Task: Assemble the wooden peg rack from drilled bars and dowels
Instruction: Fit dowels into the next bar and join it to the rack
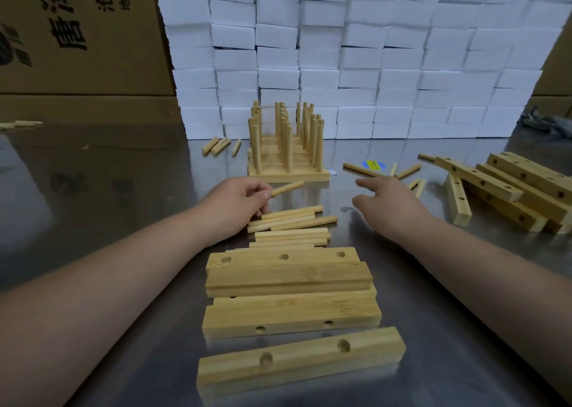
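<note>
head view: left hand (238,203) pinches one dowel (288,188) by its end, thumb against fingers, just above the dowel pile (294,220) on the table (108,174); likely picked to go into a hole. right hand (393,208) is spread and holds nothing, fingers pointing at the loose dowels (362,169) farther right, probably to fetch another. drilled bars (288,273) lie in a row close to the body, some holes facing up, handy for pegging. spare bars (510,186) are heaped at far right. a finished rack (288,146) stands behind the pile, pegs upright. no tray or bin holds parts; all lie loose on the table. cardboard box (77,34) back left, contents cannot tell. white blocks (356,50) stacked behind.
</note>
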`<move>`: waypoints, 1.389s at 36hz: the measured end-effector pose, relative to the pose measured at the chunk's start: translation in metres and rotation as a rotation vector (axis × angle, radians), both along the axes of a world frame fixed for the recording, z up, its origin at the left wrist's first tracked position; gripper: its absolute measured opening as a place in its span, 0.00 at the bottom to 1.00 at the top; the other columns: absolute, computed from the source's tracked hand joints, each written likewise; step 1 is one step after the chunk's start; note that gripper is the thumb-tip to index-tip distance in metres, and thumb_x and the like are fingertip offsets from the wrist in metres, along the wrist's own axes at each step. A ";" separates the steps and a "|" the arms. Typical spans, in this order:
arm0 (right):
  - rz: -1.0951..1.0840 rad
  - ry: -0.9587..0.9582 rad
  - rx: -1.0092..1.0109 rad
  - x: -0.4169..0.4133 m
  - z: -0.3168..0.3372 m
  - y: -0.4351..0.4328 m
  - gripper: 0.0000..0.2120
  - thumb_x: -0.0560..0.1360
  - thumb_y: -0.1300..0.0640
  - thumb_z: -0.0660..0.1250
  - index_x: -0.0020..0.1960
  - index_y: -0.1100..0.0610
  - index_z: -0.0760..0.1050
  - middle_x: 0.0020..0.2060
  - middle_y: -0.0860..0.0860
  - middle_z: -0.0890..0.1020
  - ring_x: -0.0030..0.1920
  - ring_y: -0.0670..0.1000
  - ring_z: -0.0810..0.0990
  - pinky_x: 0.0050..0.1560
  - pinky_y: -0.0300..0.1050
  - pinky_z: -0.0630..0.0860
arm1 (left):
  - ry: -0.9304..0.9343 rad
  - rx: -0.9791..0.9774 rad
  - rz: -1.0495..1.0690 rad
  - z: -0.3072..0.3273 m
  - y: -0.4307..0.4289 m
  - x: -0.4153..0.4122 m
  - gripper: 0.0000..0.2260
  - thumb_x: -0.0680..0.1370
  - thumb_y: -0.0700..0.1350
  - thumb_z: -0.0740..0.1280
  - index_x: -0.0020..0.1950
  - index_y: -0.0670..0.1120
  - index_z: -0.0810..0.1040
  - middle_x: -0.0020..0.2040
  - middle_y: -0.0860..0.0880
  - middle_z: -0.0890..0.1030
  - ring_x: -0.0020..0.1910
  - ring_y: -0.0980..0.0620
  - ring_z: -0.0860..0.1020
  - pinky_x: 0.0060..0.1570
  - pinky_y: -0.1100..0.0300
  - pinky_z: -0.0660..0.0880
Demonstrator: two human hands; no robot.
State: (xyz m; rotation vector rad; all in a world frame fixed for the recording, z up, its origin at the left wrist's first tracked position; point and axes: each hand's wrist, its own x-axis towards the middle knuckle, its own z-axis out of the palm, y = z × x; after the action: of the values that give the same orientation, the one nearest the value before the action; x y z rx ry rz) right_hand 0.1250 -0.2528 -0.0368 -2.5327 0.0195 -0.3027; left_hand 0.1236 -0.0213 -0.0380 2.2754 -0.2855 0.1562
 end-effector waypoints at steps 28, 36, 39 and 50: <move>0.895 -0.172 -0.517 -0.082 0.041 0.060 0.18 0.75 0.45 0.63 0.63 0.48 0.76 0.52 0.47 0.82 0.53 0.47 0.77 0.55 0.45 0.72 | -0.016 -0.097 -0.014 -0.004 0.001 0.005 0.11 0.80 0.44 0.58 0.39 0.52 0.73 0.31 0.58 0.80 0.33 0.59 0.74 0.38 0.63 0.68; 0.833 -0.373 -0.624 -0.081 0.039 0.060 0.10 0.75 0.49 0.58 0.47 0.53 0.75 0.33 0.46 0.75 0.33 0.48 0.70 0.34 0.43 0.62 | -0.009 -0.122 -0.023 -0.002 0.001 0.004 0.10 0.80 0.44 0.58 0.41 0.51 0.74 0.32 0.57 0.80 0.31 0.61 0.74 0.35 0.65 0.69; 0.774 -0.343 -0.409 -0.079 0.041 0.059 0.12 0.75 0.50 0.60 0.55 0.49 0.77 0.40 0.47 0.81 0.39 0.48 0.75 0.39 0.45 0.70 | 0.018 -0.151 -0.062 -0.002 0.000 0.004 0.09 0.79 0.41 0.61 0.41 0.47 0.76 0.32 0.55 0.80 0.32 0.58 0.75 0.35 0.64 0.72; 0.222 -0.278 0.587 -0.040 0.032 0.034 0.05 0.76 0.52 0.63 0.46 0.43 0.76 0.37 0.44 0.81 0.37 0.41 0.81 0.37 0.41 0.78 | 0.025 -0.068 -0.144 0.000 0.000 -0.003 0.09 0.80 0.45 0.60 0.42 0.52 0.77 0.34 0.60 0.82 0.30 0.67 0.74 0.32 0.72 0.68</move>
State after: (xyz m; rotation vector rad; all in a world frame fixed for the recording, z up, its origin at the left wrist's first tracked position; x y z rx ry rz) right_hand 0.0846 -0.2184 -0.0051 -1.8754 -0.2440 -0.4776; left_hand 0.1202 -0.0217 -0.0383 2.1787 -0.4235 0.0613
